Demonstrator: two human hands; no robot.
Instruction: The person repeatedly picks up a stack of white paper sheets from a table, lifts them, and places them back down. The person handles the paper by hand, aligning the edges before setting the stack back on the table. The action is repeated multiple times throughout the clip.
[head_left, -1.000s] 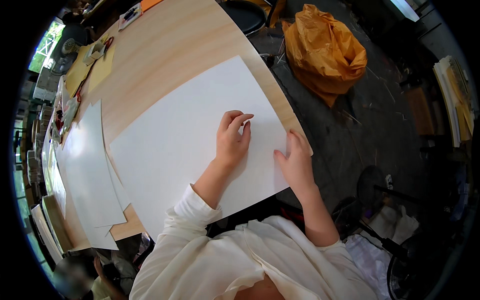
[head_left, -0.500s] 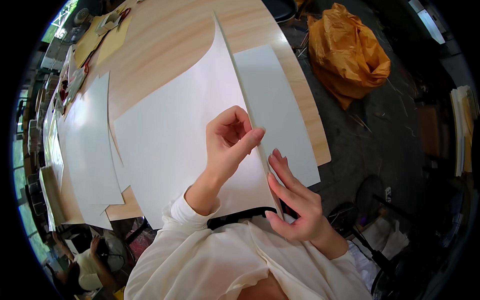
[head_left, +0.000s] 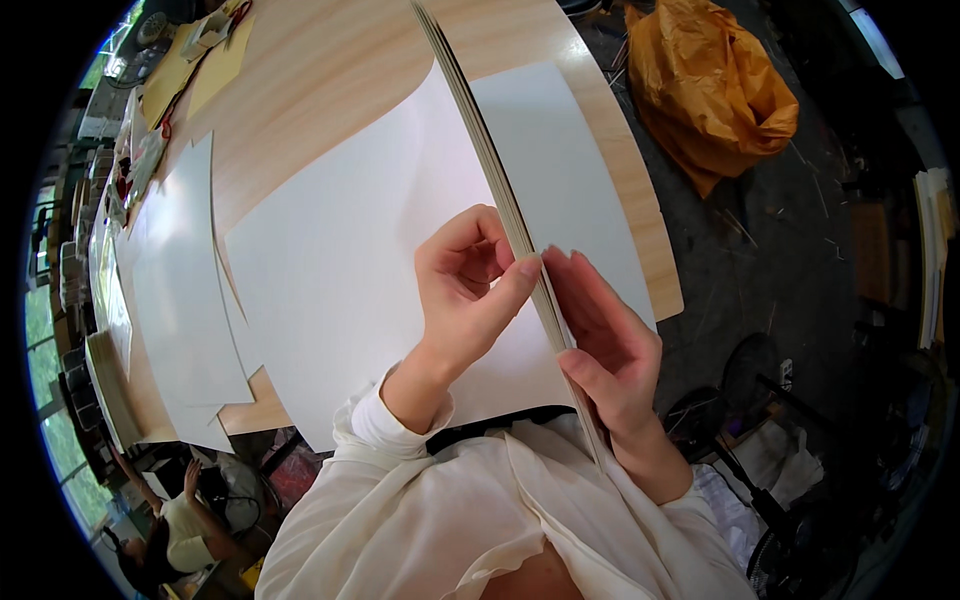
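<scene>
Pale table (head_left: 330, 60) is carrying the white sheets (head_left: 350, 240); over the link I'm seeing left hand (head_left: 462, 285) fingers pinching their raised right edge, right hand (head_left: 622, 365) fingers lying close together alongside.

The head-worn fisheye camera looks steeply down, close above the near side of the wood-grain tabletop (head_left: 320, 70). Its view spreads to the dark floor (head_left: 750, 270) right of the tabletop.

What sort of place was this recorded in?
Probably a paper or card workshop: large white sheets on a wood-grain table, an orange sack, and a dark floor littered with thin scraps.
</scene>
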